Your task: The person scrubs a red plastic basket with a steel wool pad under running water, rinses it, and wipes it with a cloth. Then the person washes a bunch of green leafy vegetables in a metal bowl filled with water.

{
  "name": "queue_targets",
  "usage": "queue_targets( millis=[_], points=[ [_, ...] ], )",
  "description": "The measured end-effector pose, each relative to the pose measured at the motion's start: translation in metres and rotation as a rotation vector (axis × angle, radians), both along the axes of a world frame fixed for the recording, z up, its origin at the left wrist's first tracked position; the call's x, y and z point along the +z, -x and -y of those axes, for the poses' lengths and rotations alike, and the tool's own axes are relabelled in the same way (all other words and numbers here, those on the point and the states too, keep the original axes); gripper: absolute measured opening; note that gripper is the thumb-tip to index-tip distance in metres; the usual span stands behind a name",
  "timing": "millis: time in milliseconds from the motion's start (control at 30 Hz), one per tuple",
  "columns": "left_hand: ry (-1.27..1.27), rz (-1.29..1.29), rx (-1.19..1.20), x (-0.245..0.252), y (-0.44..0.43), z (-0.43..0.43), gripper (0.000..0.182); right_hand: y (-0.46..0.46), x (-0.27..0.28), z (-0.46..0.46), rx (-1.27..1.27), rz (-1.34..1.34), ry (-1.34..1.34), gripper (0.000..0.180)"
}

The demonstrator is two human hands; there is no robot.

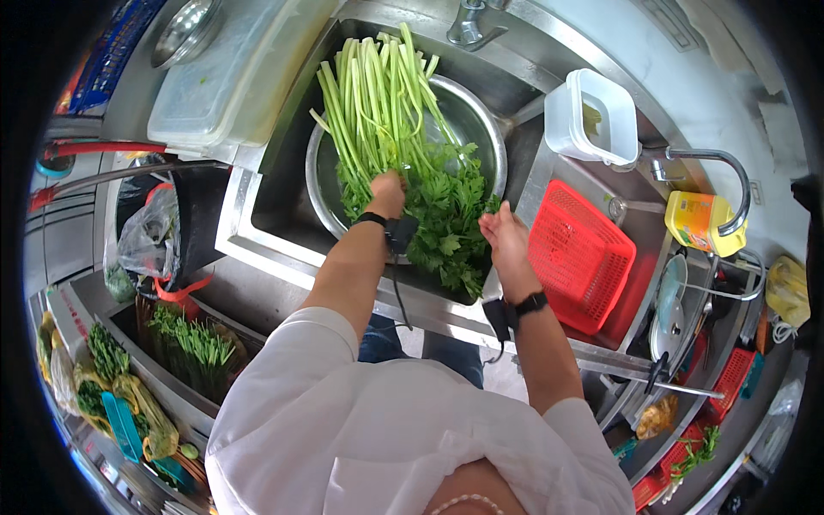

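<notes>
A big bunch of celery (380,109) lies across a round metal basin (501,138) in the left sink (273,209). Its pale stalks point away from me, and the leaves spill over the basin's near right rim. My left hand (388,193) is closed around celery where stalks meet leaves; its fingertips are partly hidden. At the right edge of the leaves is my right hand (505,241), loosely curled with palm showing. A leaf tip is close to its fingers, but nothing shows in its palm. Both wrists wear black bands with small devices and cables.
Right of the basin, a red plastic basket (579,257) sits in the second sink below a white tub (592,116). Two faucets (467,26) rise behind. A yellow jug (705,219) stands far right. Left are a translucent bin (219,84) and a black-lined trash bin (199,212).
</notes>
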State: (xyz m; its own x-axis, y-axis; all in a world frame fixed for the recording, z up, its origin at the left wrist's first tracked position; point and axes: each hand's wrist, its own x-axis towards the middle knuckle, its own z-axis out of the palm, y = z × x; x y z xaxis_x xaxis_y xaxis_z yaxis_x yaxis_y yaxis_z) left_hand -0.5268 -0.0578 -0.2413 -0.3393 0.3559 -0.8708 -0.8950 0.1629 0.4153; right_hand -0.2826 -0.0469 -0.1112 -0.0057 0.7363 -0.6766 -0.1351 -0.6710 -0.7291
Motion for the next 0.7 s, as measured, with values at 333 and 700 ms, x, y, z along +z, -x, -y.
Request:
queue_targets(
  millis=[333,700],
  points=[
    [-0.584,-0.106,-0.687,0.095,-0.093,-0.087,0.045,0.042,-0.02,-0.163,-0.185,-0.253,0.077,0.071],
    [-0.558,-0.023,-0.261,0.029,-0.058,-0.11,0.024,0.055,-0.059,-0.149,0.056,0.053,0.074,0.041]
  ],
)
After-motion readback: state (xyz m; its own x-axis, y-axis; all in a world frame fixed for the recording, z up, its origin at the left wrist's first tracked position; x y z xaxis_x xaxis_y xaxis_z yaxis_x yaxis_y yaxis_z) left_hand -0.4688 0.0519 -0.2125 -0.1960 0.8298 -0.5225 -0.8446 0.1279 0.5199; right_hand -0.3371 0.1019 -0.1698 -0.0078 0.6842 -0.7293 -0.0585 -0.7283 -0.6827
